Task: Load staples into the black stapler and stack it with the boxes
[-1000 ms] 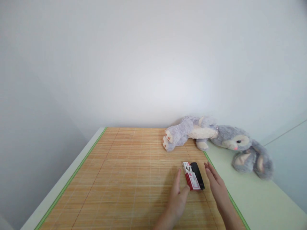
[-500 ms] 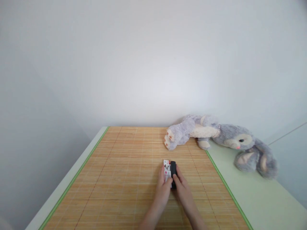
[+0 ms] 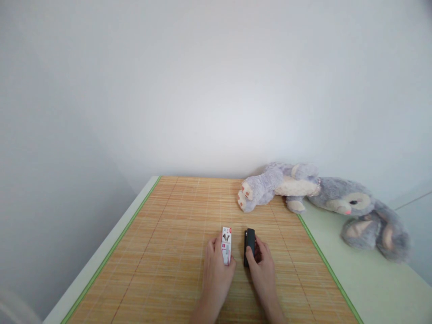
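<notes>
A small white box point(image 3: 226, 245) with red and dark print is gripped between the thumb and fingers of my left hand point(image 3: 216, 265), near the middle front of the bamboo mat. Just to its right, a black stapler point(image 3: 249, 247) points away from me. My right hand point(image 3: 263, 268) holds it from the right side, thumb on top and fingers curled round its far side. A gap of bare mat separates the box and the stapler.
The bamboo mat point(image 3: 168, 252) with green edging lies on a pale table point(image 3: 378, 279). A grey plush rabbit point(image 3: 297, 186) stretches along the back right, its feet on the mat and its head and ears on the table. Behind stands a pale wall point(image 3: 202, 90).
The box and stapler, side by side before, are now apart: my left hand has moved left with the box, my right hand slightly right with the stapler. The view has shifted a little.
</notes>
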Available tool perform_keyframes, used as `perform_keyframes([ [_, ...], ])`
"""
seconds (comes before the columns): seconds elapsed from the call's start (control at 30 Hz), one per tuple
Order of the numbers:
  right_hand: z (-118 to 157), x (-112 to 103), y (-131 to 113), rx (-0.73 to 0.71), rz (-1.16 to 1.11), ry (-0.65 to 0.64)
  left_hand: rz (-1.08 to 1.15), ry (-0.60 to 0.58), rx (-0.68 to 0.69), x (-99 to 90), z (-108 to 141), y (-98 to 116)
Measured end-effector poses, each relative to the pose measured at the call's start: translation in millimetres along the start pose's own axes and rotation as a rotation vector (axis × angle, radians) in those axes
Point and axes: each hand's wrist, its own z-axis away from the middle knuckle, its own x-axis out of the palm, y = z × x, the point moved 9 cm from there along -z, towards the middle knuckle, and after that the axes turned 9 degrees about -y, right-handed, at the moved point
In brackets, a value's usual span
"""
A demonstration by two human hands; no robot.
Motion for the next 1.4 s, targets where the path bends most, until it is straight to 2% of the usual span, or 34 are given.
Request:
perform_keyframes([
  [0.1, 1, -2, 1, -0.011, 0.014, 0.004, -0.017, 0.037, -0.027, -7.6, 1, -20],
  [0.17, 2, -1, -1, -0.015, 0.014, 0.003, -0.032, 0.095, -0.052, -21.6, -6, -40],
  [0.3, 3, 0, -5, -0.012, -0.003, -0.004, -0.121, 0.213, -0.066, -59.0, -40, -67],
  [0.43, 2, -3, -7, -0.021, -0.011, 0.005, -0.136, 0.257, -0.055, -85.9, -68, -76],
  [0.5, 3, -2, -6, -0.022, -0.006, 0.005, -0.141, 0.287, -0.063, -95.8, -63, -79],
  [0.57, 3, -2, -5, -0.02, 0.0, 0.006, -0.144, 0.32, -0.087, -101.8, -45, -83],
  [0.63, 4, -1, -3, -0.011, 0.006, 0.006, -0.158, 0.324, -0.124, -100.3, -22, -88],
  [0.77, 6, 0, -3, -0.002, 0.017, -0.005, -0.244, 0.233, -0.17, -79.1, 10, -89],
  [0.87, 6, 0, -4, -0.002, 0.007, -0.011, -0.299, 0.213, -0.156, -73.3, 5, -85],
  [1.03, 5, 1, -6, 0.009, 0.013, -0.015, -0.376, 0.264, -0.131, -93.2, -21, -83],
  [1.13, 4, 2, -6, 0.032, 0.016, -0.011, -0.386, 0.337, -0.085, -98.6, -16, -71],
  [1.2, 3, 1, -5, 0.055, -0.015, -0.023, -0.34, 0.292, 0.026, -83.9, -7, -52],
  [1.3, 2, -7, -3, 0.058, -0.013, -0.046, -0.23, 0.065, 0.207, -41.9, 7, -18],
  [1.4, 0, -19, -3, 0.041, 0.095, -0.078, -0.186, -0.05, 0.221, -15.9, 11, -3],
])
